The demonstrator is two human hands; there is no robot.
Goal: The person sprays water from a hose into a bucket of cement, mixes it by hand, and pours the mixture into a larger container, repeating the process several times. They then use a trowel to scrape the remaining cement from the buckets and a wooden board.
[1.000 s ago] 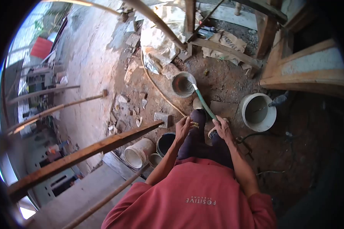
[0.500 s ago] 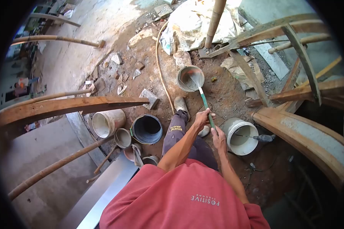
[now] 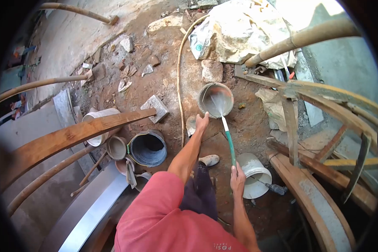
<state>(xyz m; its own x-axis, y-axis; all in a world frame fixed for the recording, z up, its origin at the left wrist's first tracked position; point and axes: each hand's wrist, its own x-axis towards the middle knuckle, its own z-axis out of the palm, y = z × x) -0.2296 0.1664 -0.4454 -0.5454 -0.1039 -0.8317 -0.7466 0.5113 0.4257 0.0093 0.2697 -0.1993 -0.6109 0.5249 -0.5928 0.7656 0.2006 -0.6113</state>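
Observation:
My right hand is wrapped round a green hose with a white end. Water sprays from the hose end into a round bucket standing on the dirt ground. The spray hits the inside of the bucket, which has an orange-brown patch on its wall. My left hand is off the hose, stretched forward with the thumb raised. Its fingertips are close to the bucket's near rim. One of my boots shows below, between the arms.
A white bucket with a tool across it stands to the right. On the left are a black bucket and smaller containers. A wooden beam and bamboo poles cross the left side; timber framing fills the right. Rubble and a white sack lie ahead.
My left hand has let go of the hose and moved forward to the bucket's near rim. The right hand still grips the hose. My feet and the camera have shifted.

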